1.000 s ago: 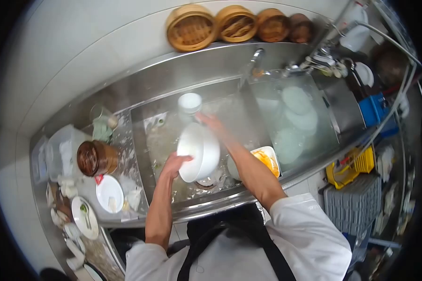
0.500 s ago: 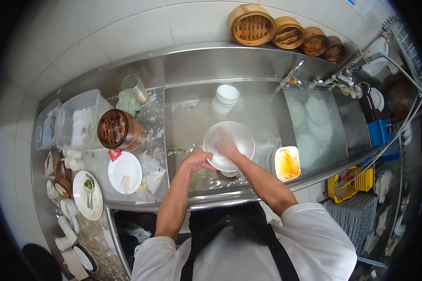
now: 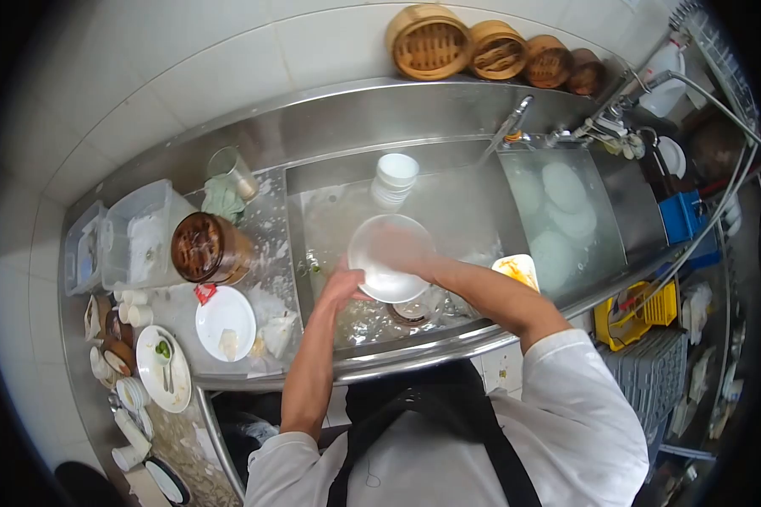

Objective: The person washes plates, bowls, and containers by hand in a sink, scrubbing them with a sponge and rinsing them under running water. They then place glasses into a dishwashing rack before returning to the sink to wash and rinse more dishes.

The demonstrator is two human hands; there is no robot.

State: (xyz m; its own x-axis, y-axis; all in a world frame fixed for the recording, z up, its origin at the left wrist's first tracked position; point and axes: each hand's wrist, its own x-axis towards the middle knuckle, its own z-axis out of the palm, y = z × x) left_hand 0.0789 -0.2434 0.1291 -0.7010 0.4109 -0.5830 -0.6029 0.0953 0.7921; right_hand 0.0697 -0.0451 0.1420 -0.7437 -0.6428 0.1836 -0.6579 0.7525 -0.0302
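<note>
A white bowl (image 3: pixel 402 289) is tilted over the water-filled sink (image 3: pixel 330 329). At its lower left rim, my left hand (image 3: pixel 348 280) grips it with the fingers wrapped under the edge. Inside the bowl is my right hand (image 3: pixel 400 250), smeared by motion, so its fingers and anything in them cannot be made out. Just behind the bowl stands a stack of small white bowls (image 3: pixel 396 173). A round dark-rimmed object (image 3: pixel 412 311) lies in the water in front of it. To the right is a white dish with orange residue (image 3: pixel 517 271).
Plates (image 3: pixel 566 188) lie under water in the right basin, beside a faucet (image 3: pixel 511 127). Bamboo steamers (image 3: pixel 429 42) line the back ledge. On the left counter are a dark steamer (image 3: pixel 201 248), a white plate (image 3: pixel 226 324), plastic tubs (image 3: pixel 135 237) and an oval dish (image 3: pixel 148 363).
The view has shifted and turned slightly. My right hand has moved within the bowl toward its left side, and my right forearm now lies across the stacked plates.
</note>
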